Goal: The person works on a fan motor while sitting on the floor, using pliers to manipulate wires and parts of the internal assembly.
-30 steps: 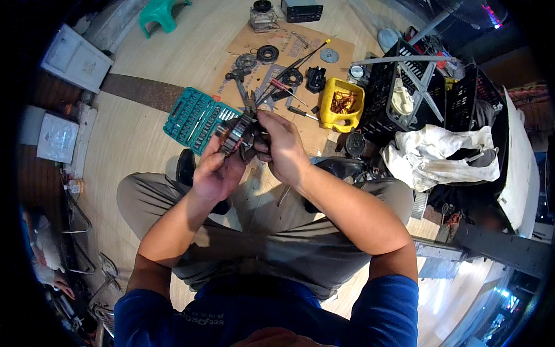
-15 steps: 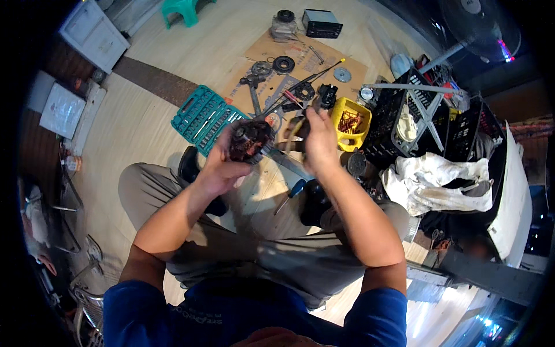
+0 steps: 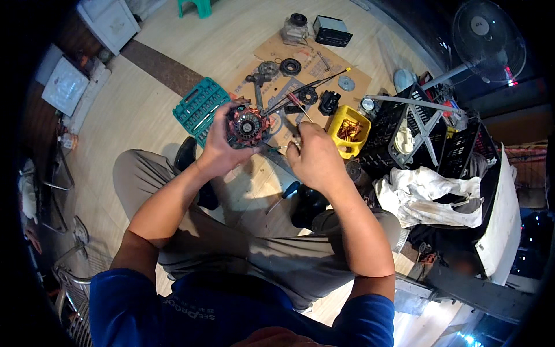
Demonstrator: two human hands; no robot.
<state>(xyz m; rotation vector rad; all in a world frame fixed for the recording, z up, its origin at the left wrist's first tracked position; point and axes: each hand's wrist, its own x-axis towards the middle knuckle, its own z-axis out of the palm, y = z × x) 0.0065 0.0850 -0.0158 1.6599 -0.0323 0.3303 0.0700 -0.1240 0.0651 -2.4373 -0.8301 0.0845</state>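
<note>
My left hand [image 3: 218, 146] is closed around the side of a round alternator part [image 3: 248, 125] with copper windings and a round hub in its middle. The hub side faces up toward me. Just right of it, my right hand [image 3: 319, 155] is closed, knuckles up. A thin tool [image 3: 280, 147] sticks out from its fingers toward the lower edge of the alternator part; its kind is hidden by the hand. Beyond the hands lie a red-handled screwdriver [image 3: 296, 100] and a hammer [image 3: 258, 91] on flattened cardboard [image 3: 361, 81].
A green socket set [image 3: 200, 106] lies open at the left. To the right stand a yellow container [image 3: 364, 130] of copper-coloured bits, black crates [image 3: 378, 136], a white cloth [image 3: 430, 196] and a fan [image 3: 480, 26]. A blue-handled screwdriver [image 3: 291, 189] lies near my shoe.
The alternator part has turned so its hub side shows upward. My right hand has come down and inward, nearer to it, with the tool pointing left. The view has shifted slightly.
</note>
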